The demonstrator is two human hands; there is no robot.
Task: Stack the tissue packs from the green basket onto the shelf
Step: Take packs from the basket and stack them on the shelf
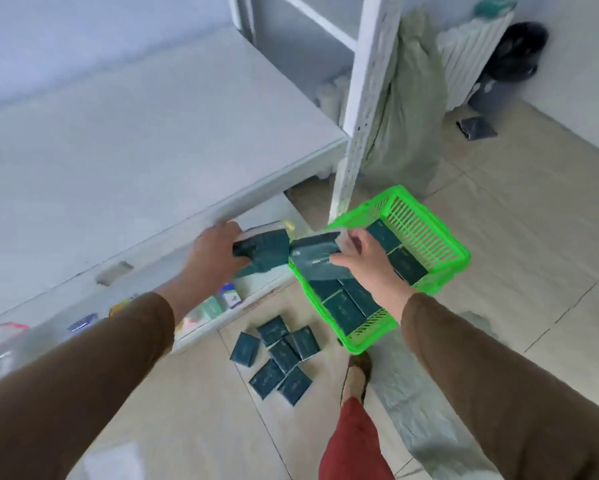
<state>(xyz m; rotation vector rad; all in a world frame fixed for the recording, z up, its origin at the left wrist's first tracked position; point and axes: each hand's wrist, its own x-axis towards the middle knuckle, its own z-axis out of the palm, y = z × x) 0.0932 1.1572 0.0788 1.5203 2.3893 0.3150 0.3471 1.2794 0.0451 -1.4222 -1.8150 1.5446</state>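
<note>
Two tissue packs are gripped at mid-frame: one (pixel 263 245) by the left hand (pixel 215 251), fingers curled round it, another (pixel 313 252) pinched by the right hand (pixel 363 258) over the green basket (pixel 429 233). The carrying step seems underway; placement on the shelf (pixel 118 140), upper left, is called for next. More packs (pixel 280 358) lie on the floor.

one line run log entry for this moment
left hand: holds tissue pack | right hand: holds pack over green basket | shelf: bare

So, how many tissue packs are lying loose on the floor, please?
6 tissue packs, clustered on the tiles just left of the green basket; they overlap, so another may be hidden.
</note>
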